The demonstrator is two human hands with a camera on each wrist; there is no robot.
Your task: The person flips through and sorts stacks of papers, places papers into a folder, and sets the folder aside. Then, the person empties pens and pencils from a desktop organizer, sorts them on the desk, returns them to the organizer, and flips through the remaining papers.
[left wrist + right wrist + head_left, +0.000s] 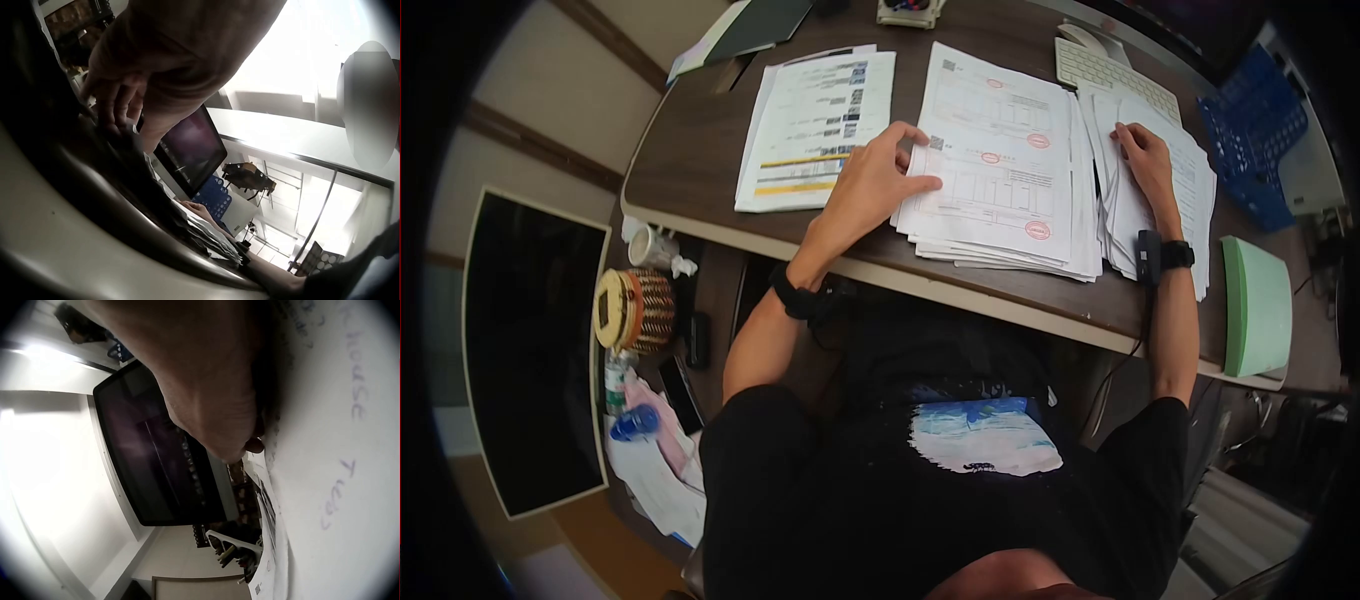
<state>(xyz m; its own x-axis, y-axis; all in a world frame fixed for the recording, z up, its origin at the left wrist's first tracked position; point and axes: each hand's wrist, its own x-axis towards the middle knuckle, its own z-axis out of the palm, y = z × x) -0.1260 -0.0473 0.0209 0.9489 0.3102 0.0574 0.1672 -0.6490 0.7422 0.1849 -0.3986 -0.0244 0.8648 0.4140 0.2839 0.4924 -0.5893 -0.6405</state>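
- Left hand (862, 182): thumb and forefinger apart at the stamped sheets' (995, 205) left edge.
- Right hand (1148, 168) on the adjacent pile (1128, 228); cannot tell if pinching.
- Uneven, overlapping edges could make 1 pull drag extras.

On the bench (690, 150), the middle paper stack (1000, 180) lies between a left stack (815, 110) and a right pile (1125, 215); behind the pile, a keyboard (1115, 80), with a basket (1250, 140) to its right.
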